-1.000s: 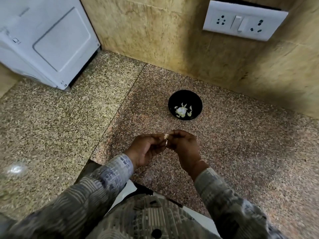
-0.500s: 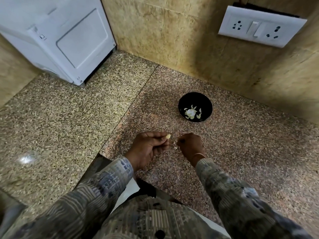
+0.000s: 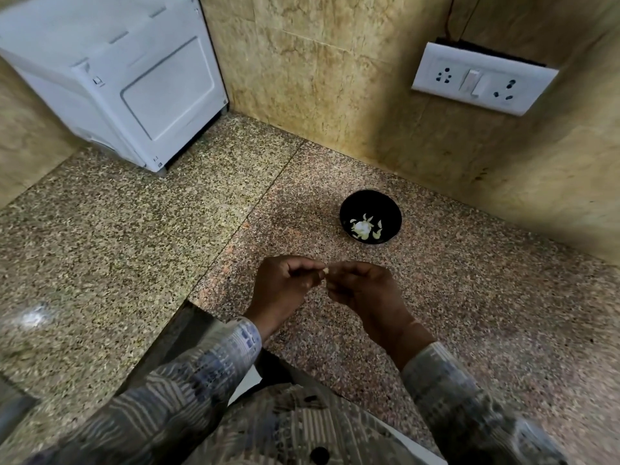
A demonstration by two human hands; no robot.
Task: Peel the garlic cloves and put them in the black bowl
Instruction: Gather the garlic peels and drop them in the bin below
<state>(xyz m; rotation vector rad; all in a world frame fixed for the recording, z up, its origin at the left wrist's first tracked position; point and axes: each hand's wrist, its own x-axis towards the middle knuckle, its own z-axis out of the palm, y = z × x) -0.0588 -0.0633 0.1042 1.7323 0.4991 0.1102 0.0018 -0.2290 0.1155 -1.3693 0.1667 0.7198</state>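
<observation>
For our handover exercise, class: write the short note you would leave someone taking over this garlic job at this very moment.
Left hand: closed, pinching a garlic clove at its fingertips.
Right hand: closed, fingertips meeting the same clove from the other side; both hands are above the counter, not resting on it.
Black bowl: on the counter beyond the hands, near the wall corner.
Done: several pale garlic pieces already lie in the bowl.
Left: finish peeling the held clove, if skin remains (too small to tell), and drop it in the bowl. No other unpeeled cloves are in view.

garlic clove point(image 3: 324, 270) — mostly hidden between fingertips point(image 3: 318, 265)
</observation>
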